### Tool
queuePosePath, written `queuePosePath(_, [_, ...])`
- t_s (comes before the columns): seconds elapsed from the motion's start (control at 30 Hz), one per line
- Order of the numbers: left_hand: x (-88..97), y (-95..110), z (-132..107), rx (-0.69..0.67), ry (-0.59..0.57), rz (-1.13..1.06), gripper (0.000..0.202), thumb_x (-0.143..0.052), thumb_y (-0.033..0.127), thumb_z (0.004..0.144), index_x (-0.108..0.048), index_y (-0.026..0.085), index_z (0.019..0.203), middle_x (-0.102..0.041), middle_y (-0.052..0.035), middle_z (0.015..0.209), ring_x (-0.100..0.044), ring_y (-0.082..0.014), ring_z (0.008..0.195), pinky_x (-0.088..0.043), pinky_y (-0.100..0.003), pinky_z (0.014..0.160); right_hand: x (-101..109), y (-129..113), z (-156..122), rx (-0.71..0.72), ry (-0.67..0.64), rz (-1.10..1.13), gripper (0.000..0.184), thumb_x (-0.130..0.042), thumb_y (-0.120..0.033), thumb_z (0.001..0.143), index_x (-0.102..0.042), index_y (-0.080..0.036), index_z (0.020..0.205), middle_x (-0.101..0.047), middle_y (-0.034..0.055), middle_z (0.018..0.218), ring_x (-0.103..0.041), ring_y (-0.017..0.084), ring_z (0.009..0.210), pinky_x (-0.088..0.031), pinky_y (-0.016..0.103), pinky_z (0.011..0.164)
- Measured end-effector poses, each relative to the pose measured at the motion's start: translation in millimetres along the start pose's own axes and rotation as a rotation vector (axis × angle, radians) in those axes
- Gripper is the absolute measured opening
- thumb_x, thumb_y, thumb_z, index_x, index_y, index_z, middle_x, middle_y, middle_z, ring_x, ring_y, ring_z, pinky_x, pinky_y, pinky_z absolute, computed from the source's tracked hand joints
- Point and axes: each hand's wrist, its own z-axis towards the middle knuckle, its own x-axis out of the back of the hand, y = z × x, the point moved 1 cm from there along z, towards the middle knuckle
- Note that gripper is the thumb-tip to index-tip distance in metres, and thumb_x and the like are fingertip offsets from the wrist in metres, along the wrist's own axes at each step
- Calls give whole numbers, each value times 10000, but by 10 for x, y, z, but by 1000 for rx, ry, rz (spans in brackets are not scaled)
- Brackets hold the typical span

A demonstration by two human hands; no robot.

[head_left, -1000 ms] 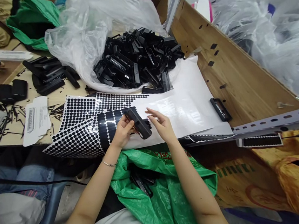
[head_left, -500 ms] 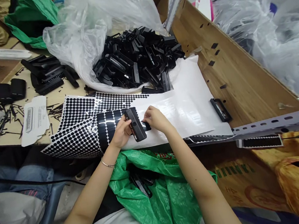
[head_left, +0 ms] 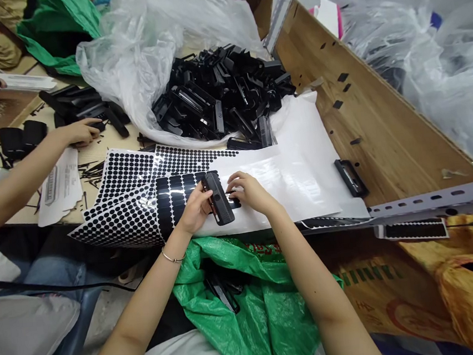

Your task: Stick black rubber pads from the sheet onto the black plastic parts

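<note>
In my left hand [head_left: 195, 210] is a narrow black plastic case [head_left: 219, 197] with a textured face and a round mark in its middle, tilted above the sticker sheets. My right hand [head_left: 248, 192] is just right of it, fingers bent and apart, fingertips by a small black sticker [head_left: 234, 202] on white backing paper [head_left: 300, 185]. Whether they touch the sticker is hard to make out. Beneath my left hand curls a sheet of long black stickers [head_left: 171, 197]. Left of that lies a sheet of round black stickers [head_left: 126, 180].
Black plastic parts [head_left: 228, 89] are heaped by a clear plastic bag [head_left: 133, 59]. A green sack [head_left: 274, 308] with black pieces inside hangs below the table edge. A wooden board [head_left: 363, 104] slants along the right, a black case [head_left: 351, 177] beside it. At left a co-worker's hand [head_left: 84, 132] reaches over parts.
My right hand's fingers have spread from a pinch at the black sticker. The black case in my left hand barely moved. A co-worker's arm has come in from the left.
</note>
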Motion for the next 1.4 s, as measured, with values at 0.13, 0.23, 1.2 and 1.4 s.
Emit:
queuePosePath(0.13, [8, -3, 3, -3, 0, 12, 308, -697, 304, 731, -586, 196, 998, -627, 23, 737, -601, -103, 607, -502, -212, 589, 59, 33, 75, -2, -70, 13, 116, -665, -92, 694, -697, -199, 661, -548, 35, 963, -575, 160, 776, -529, 387, 830])
queuePosePath(0.23, [5, -3, 3, -1, -2, 12, 315, -698, 306, 731, -587, 196, 1004, -629, 22, 737, -598, -103, 601, -498, -212, 577, 55, 43, 11, 33, -41, 15, 156, -654, -121, 728, -736, -241, 786, -587, 41, 1019, -582, 176, 804, -530, 407, 844])
queuePosePath(1.2, [-9, -17, 1, 34, -38, 86, 341, -735, 325, 718, -606, 196, 1006, -639, 9, 765, -602, -108, 615, -497, -190, 516, 39, 117, -258, -307, 445, 713, 275, -767, -437, 645, -639, -197, 685, -516, 16, 992, -559, 128, 776, -549, 312, 704])
queuePosePath(1.4, [9, -66, 5, 44, -157, 260, 411, -778, 329, 701, -613, 182, 1047, -679, -53, 941, -662, -164, 712, -551, -232, 533, -9, -338, -400, -366, 299, 970, 244, -786, -406, 644, -658, -203, 693, -599, 18, 1072, -572, 143, 882, -516, 294, 773])
